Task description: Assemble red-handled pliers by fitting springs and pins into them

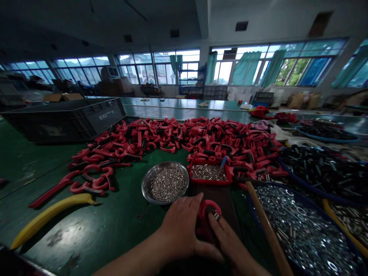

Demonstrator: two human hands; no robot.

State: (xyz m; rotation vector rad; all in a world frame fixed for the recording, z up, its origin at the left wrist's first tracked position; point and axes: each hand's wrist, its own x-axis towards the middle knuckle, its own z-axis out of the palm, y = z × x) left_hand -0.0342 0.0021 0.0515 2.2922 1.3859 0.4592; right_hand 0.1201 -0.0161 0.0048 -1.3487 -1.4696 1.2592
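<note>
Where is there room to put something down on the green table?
Bare green bench top shows between the yellow strip and the steel bowl. It's crowded at the red pieces and the washer tub.

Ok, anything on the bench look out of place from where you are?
The long curved yellow piece stands out: it lies on the green bench top beside the heap of red moulded parts, the only yellow one there. Also, a wooden handle lies over the rim of the blue-rimmed tray of washers.
</note>
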